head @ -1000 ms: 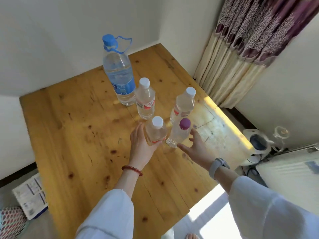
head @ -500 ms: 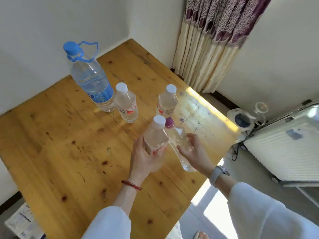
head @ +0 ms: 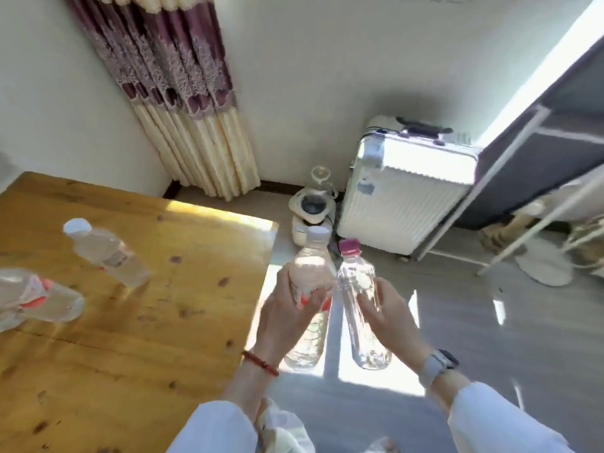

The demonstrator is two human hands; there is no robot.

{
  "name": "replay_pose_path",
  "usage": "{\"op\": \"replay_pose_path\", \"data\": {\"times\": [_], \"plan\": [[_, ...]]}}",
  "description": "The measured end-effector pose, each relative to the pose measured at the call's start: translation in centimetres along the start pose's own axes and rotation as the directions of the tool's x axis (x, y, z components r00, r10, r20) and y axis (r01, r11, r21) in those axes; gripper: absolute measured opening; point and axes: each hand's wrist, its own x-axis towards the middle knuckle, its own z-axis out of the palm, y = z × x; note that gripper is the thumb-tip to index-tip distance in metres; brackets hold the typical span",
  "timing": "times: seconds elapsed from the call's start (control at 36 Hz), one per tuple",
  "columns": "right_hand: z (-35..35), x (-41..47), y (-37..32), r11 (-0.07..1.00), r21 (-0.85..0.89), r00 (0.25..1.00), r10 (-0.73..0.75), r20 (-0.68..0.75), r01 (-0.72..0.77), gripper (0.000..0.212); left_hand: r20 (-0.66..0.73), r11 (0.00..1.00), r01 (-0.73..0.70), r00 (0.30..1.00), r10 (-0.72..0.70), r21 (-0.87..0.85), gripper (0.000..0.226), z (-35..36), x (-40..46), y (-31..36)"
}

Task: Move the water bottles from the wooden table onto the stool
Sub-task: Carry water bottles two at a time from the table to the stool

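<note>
My left hand (head: pixel 286 317) grips a clear white-capped water bottle (head: pixel 312 273) with a red label. My right hand (head: pixel 390 317) grips a clear purple-capped water bottle (head: pixel 358 282). Both bottles are held upright side by side in the air, past the right edge of the wooden table (head: pixel 130 338) and above the grey floor. Two more small bottles stand on the table: a white-capped one (head: pixel 106 253) and another (head: pixel 36 295) cut off at the left frame edge. No stool is in view.
A white ribbed suitcase (head: pixel 408 197) stands against the far wall. A white kettle (head: pixel 310 210) sits on the floor next to it. A purple and cream curtain (head: pixel 183 103) hangs in the corner. A grey cabinet and metal frame (head: pixel 539 152) are at right.
Both hands lifted their bottles off the table and carried them right, out over the floor. The view swung right, so the large blue-capped bottle has left the frame.
</note>
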Motion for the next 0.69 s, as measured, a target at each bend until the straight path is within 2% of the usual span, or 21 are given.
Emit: {"op": "replay_pose_path", "data": {"times": [0.08, 0.11, 0.28, 0.39, 0.47, 0.53, 0.61, 0.69], "plan": [[-6.4, -2.5, 5.2, 0.993, 0.029, 0.985, 0.116, -0.128, -0.113, 0.061, 0.094, 0.995, -0.08, 0.993, 0.074, 0.059, 0.079, 6.9, -0.1, 5.0], [-8.6, -3.4, 6.9, 0.988, 0.043, 0.974, 0.152, -0.168, -0.147, 0.067, 0.127, 0.992, -0.108, 0.987, 0.1, 0.058, 0.079, 9.4, -0.3, 6.7], [-21.3, -9.8, 16.9, 0.942, 0.089, 0.88, 0.335, -0.338, -0.325, 0.065, 0.328, 0.954, -0.298, 0.904, 0.274, 0.025, 0.075, 24.0, -2.1, 15.9], [-27.3, -14.4, 22.7, 0.891, 0.224, 0.756, 0.454, -0.471, -0.395, 0.057, 0.462, 0.917, -0.397, 0.807, 0.369, -0.039, 0.064, 32.7, -4.1, 21.3], [-31.1, -17.3, 26.3, 0.846, 0.286, 0.649, 0.53, -0.546, -0.45, 0.054, 0.58, 0.885, -0.457, 0.698, 0.42, -0.09, 0.069, 38.8, -5.5, 25.2], [-33.4, -19.0, 28.5, 0.819, 0.323, 0.583, 0.567, -0.583, -0.474, 0.055, 0.634, 0.857, -0.501, 0.627, 0.453, -0.116, 0.067, 42.6, -6.3, 27.5], [-36.7, -21.0, 31.8, 0.777, 0.374, 0.481, 0.615, -0.625, -0.507, 0.044, 0.703, 0.828, -0.533, 0.523, 0.482, -0.172, 0.066, 48.3, -7.2, 30.8], [-40.2, -22.6, 35.2, 0.73, 0.407, 0.384, 0.653, -0.653, -0.549, 0.042, 0.748, 0.81, -0.549, 0.445, 0.492, -0.206, 0.066, 54.2, -7.8, 34.0]]}}
